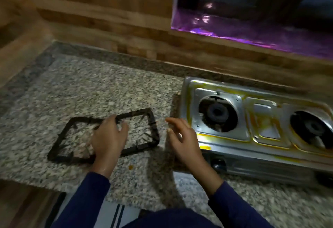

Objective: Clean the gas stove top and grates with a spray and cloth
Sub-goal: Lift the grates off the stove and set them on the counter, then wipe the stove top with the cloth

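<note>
Two black square grates lie side by side on the granite counter (90,87), the left grate (61,137) and the right grate (155,128). My left hand (108,137) lies over where they meet, its fingers curled round the far bar of a grate. My right hand (183,139) hovers with spread fingers between the grates and the steel two-burner gas stove (266,119), holding nothing. The stove top carries yellow greasy streaks and has no grates on it. Both burners, the left burner (218,114) and the right burner (313,128), are bare. No spray or cloth is in view.
A wood-pattern wall (108,20) runs behind the counter. A window recess (252,34) with a purple glow sits above the stove. A black knob (219,163) shows on the stove's front. A small brown spot (130,167) marks the counter near its front edge.
</note>
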{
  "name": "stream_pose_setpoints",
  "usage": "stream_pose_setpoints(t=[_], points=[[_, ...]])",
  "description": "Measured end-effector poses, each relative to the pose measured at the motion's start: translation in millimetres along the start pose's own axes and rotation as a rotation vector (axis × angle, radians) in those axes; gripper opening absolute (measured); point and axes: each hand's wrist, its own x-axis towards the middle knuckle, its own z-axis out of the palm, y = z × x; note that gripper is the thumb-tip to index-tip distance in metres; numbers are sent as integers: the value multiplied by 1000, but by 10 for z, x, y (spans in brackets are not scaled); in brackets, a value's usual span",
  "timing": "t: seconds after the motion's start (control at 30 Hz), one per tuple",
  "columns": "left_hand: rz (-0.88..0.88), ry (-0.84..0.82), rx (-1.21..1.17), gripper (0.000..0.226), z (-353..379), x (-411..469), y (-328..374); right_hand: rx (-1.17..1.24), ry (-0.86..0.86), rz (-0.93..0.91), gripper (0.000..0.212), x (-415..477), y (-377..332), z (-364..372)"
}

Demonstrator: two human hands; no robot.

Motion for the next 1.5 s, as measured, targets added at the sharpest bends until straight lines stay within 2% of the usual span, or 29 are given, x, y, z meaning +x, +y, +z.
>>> stream_pose_setpoints(t=[0.07,0.2,0.33,0.5,0.6,0.67,0.73,0.8,0.9,0.97,1.0,1.07,1.1,1.13,1.2,1.3,1.4,1.47,1.5], points=[[112,-2,-75,51,-33,-68,304,64,44,36,23,-46,21,-180],[489,55,-256,35,144,-482,1296,43,300,92,20,-268,397,-1015],[821,-28,-331,35,598,-1134,2296,19,494,218,21,-738,1031,-2019],[1063,-132,-358,30,1059,-1939,3162,-66,802,323,18,-1441,1710,-3096],[1231,-208,-333,26,1389,-2362,3512,-143,985,454,20,-1894,2169,-3672],[1317,-212,-297,25,1575,-2582,3644,-184,1010,592,20,-2133,2517,-3971],[1331,-176,-268,28,1704,-2763,3728,-246,874,734,21,-2322,2903,-4215],[1303,-112,-243,33,1765,-2872,3762,-369,650,799,25,-2438,3229,-4374],[1295,-47,-212,34,1817,-2925,3738,-562,345,780,42,-2433,3490,-4455],[1291,-56,-194,35,1827,-2933,3706,-662,259,758,45,-2360,3609,-4474],[1286,-65,-189,35,1825,-2930,3697,-706,240,752,40,-2322,3649,-4495],[1268,-73,-172,37,1814,-2951,3694,-692,265,735,19,-2243,3696,-4573],[1263,-72,-168,37,1812,-2964,3705,-605,324,744,7,-2221,3676,-4631],[1260,-63,-163,37,1815,-2976,3718,-476,410,769,4,-2209,3623,-4691],[1249,-36,-153,37,1824,-3002,3747,-179,644,808,12,-2185,3473,-4823],[1229,13,-145,36,1833,-3042,3782,0,893,713,14,-2061,3052,-5003],[1201,70,-148,38,1827,-3082,3815,44,881,516,13,-1852,2623,-5006],[1180,88,-132,41,1828,-3108,3847,-129,729,422,14,-1700,2488,-4927],[1177,93,-120,43,1832,-3116,3865,-284,611,396,26,-1618,2488,-4867]])
